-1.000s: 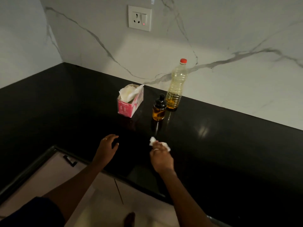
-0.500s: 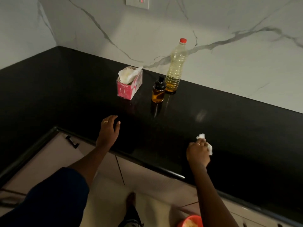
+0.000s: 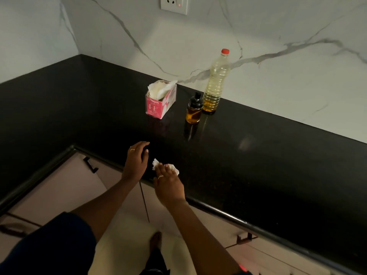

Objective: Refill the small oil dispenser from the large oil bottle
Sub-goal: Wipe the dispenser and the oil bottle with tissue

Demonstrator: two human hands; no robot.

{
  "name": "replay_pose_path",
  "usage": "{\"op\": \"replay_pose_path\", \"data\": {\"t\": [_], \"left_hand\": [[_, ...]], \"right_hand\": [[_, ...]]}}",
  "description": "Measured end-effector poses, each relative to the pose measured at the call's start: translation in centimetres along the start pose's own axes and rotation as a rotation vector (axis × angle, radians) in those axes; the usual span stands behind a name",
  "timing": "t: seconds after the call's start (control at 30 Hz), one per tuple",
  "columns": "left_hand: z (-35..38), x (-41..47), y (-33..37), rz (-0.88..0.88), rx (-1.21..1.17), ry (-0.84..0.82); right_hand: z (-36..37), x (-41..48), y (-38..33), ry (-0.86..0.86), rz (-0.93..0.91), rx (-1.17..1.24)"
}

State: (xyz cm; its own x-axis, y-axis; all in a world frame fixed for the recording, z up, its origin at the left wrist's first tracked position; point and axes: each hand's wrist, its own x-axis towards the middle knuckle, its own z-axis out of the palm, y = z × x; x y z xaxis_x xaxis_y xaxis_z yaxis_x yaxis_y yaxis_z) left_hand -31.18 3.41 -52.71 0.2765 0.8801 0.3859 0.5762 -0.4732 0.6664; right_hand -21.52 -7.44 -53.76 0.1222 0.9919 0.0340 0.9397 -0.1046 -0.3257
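The large oil bottle (image 3: 215, 84), clear plastic with a red cap and yellow oil, stands upright against the marble wall. Just in front and left of it stands the small oil dispenser (image 3: 193, 112), dark amber glass with a black top in place. Both are well beyond my hands. My right hand (image 3: 168, 184) presses a crumpled white tissue (image 3: 165, 167) onto the black counter near its front edge. My left hand (image 3: 137, 159) rests flat on the counter beside it, fingers spread, holding nothing.
A pink tissue box (image 3: 160, 101) with white tissue sticking out stands left of the dispenser. The black L-shaped counter (image 3: 258, 165) has a rounded front edge above pale cabinet doors (image 3: 59, 187). A wall socket (image 3: 174, 4) sits above.
My right hand has swept the tissue back leftward along the counter, from the right side to next to my left hand. The left hand has stayed put.
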Motion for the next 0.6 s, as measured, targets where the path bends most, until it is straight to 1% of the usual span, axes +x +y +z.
{"op": "replay_pose_path", "data": {"t": [0.13, 0.23, 0.43, 0.57, 0.6], "left_hand": [[0.4, -1.4, 1.7, 0.020, -0.031, -0.019], [1.1, -3.3, 3.4, 0.019, -0.068, -0.039], [2.1, -6.9, 5.6, 0.080, -0.112, -0.103], [2.5, -9.3, 6.6, 0.079, -0.137, -0.087], [2.5, -10.0, 6.8, 0.094, -0.141, -0.077]], "right_hand": [[-0.8, -3.9, 2.9, 0.108, -0.006, 0.027], [-1.5, -6.9, 5.6, 0.187, 0.045, -0.002], [-3.0, -11.8, 10.2, 0.148, 0.196, -0.099], [-3.8, -14.4, 11.7, 0.143, 0.245, -0.117], [-3.9, -14.9, 11.8, 0.167, 0.254, -0.124]]}}
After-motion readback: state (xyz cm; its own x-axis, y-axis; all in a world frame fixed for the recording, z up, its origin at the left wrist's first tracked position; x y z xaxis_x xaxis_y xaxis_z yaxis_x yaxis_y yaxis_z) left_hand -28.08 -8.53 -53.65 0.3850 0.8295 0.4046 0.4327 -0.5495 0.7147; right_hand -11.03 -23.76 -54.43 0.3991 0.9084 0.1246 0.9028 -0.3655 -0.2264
